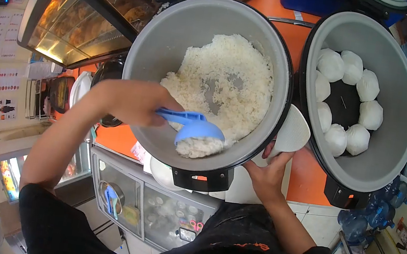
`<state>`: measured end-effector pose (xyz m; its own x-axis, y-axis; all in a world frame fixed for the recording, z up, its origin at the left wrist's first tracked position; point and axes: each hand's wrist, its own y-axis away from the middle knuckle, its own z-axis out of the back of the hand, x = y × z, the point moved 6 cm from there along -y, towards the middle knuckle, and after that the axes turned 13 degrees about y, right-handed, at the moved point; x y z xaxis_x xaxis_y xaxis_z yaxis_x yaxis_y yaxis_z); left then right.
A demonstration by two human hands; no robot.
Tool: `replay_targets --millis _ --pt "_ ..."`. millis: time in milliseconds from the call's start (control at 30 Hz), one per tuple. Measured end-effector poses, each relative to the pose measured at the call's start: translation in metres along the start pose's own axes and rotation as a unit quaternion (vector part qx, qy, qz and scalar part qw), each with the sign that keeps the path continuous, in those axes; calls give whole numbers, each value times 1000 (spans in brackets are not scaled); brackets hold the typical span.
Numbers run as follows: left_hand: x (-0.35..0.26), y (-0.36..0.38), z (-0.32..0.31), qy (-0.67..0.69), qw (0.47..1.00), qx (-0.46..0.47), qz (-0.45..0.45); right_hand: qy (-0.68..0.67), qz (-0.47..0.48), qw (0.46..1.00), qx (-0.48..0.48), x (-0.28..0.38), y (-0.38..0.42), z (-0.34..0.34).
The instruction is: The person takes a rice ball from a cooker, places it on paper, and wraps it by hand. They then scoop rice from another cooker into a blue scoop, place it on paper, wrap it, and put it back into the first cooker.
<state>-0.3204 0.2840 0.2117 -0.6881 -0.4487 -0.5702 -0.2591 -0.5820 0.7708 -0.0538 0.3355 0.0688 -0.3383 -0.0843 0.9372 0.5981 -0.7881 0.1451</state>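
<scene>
My left hand [136,102] is closed around the handle of a blue scoop [198,126]. White rice [201,146] fills the scoop's bowl, which hangs tilted inside the near side of a large grey rice cooker pot [161,36]. Cooked rice [229,62] covers much of the pot's bottom, with bare grey patches in the middle. Just outside the pot's right rim, my right hand [268,176] grips a white rice paddle [293,132], its blade pointing up. Part of the paddle's handle is hidden by my fingers.
To the right stands a second cooker pot [399,103] with several white wrapped bundles [371,115] in a ring. A lit food warmer [78,29] is at the upper left. Both pots are on an orange counter [309,177]; a glass-door cabinet [149,205] lies below.
</scene>
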Motion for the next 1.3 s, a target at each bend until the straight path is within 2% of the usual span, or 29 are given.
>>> replay_targets --millis 100,133,200,233,267,367,467,567,733,800,967,1100,1200,1300 --pt "14 26 7 155 976 13 152 45 -14 998 29 1 6 13" --pt "22 37 6 230 960 -14 157 62 -20 997 41 0 10 20" --pt "47 57 -10 376 911 -66 159 86 45 994 57 10 17 40" --pt "52 60 -19 417 892 -99 144 102 78 990 66 30 16 51" --pt "57 63 -29 458 871 -130 126 210 186 958 61 65 14 60" --pt "53 65 -56 569 797 -196 56 226 287 926 93 119 -1 53" --pt "43 56 -83 643 727 -239 -15 326 285 891 140 146 -9 25" --pt "23 48 -99 663 676 -319 -37 354 310 868 160 159 -3 -10" --pt "35 38 -110 614 687 -384 -59 437 363 811 140 172 -15 -36" --pt "39 43 -112 623 670 -397 -74 451 385 795 127 177 -28 -38" --pt "54 49 -112 637 646 -410 -95 424 358 820 141 195 -55 -53" --pt "56 47 -121 653 637 -394 -114 421 321 838 132 183 -90 -53" --pt "58 49 -122 661 623 -399 -122 352 325 871 112 188 -68 -36" --pt "50 47 -123 676 603 -400 -135 360 323 859 169 176 -24 -57"
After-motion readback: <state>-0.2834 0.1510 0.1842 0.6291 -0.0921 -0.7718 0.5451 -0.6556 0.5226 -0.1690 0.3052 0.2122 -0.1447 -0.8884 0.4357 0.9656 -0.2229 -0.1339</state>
